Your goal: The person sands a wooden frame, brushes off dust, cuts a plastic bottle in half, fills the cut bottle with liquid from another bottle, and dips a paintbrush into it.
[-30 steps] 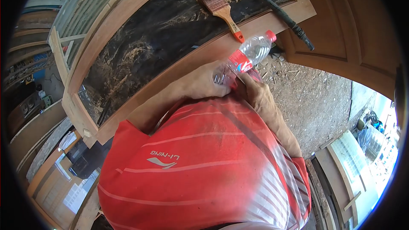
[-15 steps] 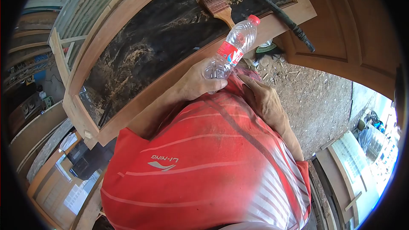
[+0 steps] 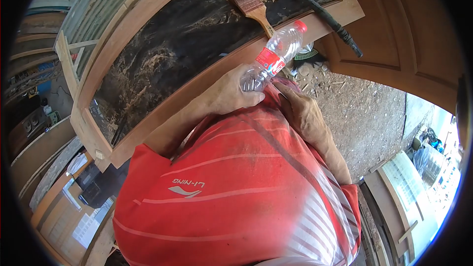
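Note:
Clear plastic bottle (image 3: pixel 286 43) with a red cap and red label leans up to the right. My left hand (image 3: pixel 234 91) is wrapped round its lower end, thumb at the base. To the right of the bottle's base, in front of the red shirt (image 3: pixel 221 167), is my right hand (image 3: pixel 300 111), its fingers curled together; what they hold, if anything, is hidden. Beyond the bottle, a wide brush (image 3: pixel 251 7) with dark red bristles lies on the wooden framed panel (image 3: pixel 197 81), its handle end behind the bottle.
A hammer-like tool (image 3: pixel 320 12) with a dark wrapped handle lies across the panel's upper right edge. A brown panelled door (image 3: pixel 399 34) stands at the right, above debris-strewn ground (image 3: pixel 369 118). Corrugated sheeting (image 3: pixel 103 15) is at the upper left, and boards (image 3: pixel 389 192) are at the lower right.
My left hand has moved the bottle up and left from beside my right hand, then slightly back down and right. The two hands are now farther apart.

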{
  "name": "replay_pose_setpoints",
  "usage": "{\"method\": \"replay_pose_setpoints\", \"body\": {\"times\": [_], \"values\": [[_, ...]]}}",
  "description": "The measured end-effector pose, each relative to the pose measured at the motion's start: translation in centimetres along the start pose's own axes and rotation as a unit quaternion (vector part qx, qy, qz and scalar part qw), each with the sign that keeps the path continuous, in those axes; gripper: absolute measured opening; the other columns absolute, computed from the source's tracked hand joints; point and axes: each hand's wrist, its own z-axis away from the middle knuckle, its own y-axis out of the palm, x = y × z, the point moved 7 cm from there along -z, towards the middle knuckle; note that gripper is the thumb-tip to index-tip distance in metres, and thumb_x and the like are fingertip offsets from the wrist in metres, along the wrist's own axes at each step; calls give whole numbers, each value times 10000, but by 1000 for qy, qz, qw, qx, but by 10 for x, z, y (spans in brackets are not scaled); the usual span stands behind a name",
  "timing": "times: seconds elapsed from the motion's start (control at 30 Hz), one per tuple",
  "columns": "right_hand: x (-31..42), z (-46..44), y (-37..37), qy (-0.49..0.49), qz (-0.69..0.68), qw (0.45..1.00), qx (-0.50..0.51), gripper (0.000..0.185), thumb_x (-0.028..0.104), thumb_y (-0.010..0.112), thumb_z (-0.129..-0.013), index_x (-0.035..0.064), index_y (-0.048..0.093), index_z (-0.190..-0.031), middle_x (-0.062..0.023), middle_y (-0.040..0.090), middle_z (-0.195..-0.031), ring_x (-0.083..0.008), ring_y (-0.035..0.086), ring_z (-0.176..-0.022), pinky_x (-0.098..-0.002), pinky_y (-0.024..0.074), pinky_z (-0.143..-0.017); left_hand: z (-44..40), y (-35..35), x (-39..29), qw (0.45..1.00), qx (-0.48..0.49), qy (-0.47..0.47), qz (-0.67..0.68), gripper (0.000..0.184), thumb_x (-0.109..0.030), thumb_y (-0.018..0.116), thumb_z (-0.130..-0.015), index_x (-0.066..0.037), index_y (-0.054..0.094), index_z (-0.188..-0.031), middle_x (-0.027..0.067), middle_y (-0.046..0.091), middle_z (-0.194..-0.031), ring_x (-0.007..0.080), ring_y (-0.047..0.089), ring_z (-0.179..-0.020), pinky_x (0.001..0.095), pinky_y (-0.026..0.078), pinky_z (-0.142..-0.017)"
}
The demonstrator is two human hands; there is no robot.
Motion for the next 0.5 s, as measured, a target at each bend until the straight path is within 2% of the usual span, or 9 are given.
{"method": "replay_pose_setpoints", "body": {"times": [0.17, 0.27, 0.37, 0.5], "values": [[3, -1, 1, -30, -17, 999, -18, 458, 77, 655, -989, 95, 585, -1441, -245, 726, -992, -446, 716, -862, -511, 570, -721, -3, 2, 0, 999, 17, -22, -21, 531, -168, 772, -849, -7, 612, -1330, 92, 683, -1106, 186, 645, -1050, 350, 513, -970], [2, -3, 5, -25, -23, 999, -13, 406, 67, 646, -985, 72, 600, -1389, -246, 716, -971, -448, 711, -856, -513, 563, -720, -5, 8, 2, 997, 69, -28, 19, 550, -165, 769, -842, -11, 613, -1347, 108, 692, -1164, 203, 654, -1089, 365, 511, -990], [-4, -2, 14, -22, -35, 999, -22, 359, 70, 649, -978, 62, 612, -1335, -241, 708, -954, -453, 704, -853, -520, 555, -721, -8, 15, -3, 995, 88, -22, -35, 563, -164, 769, -844, -11, 607, -1361, 124, 694, -1219, 223, 654, -1143, 377, 502, -1025], [-1, -4, 10, -9, -38, 999, -25, 352, 83, 666, -966, 58, 611, -1313, -231, 705, -963, -462, 695, -873, -529, 549, -730, -1, 10, 0, 998, 24, -50, -31, 569, -191, 805, -859, 9, 601, -1351, 143, 677, -1276, 233, 640, -1194, 385, 486, -1063]]}}
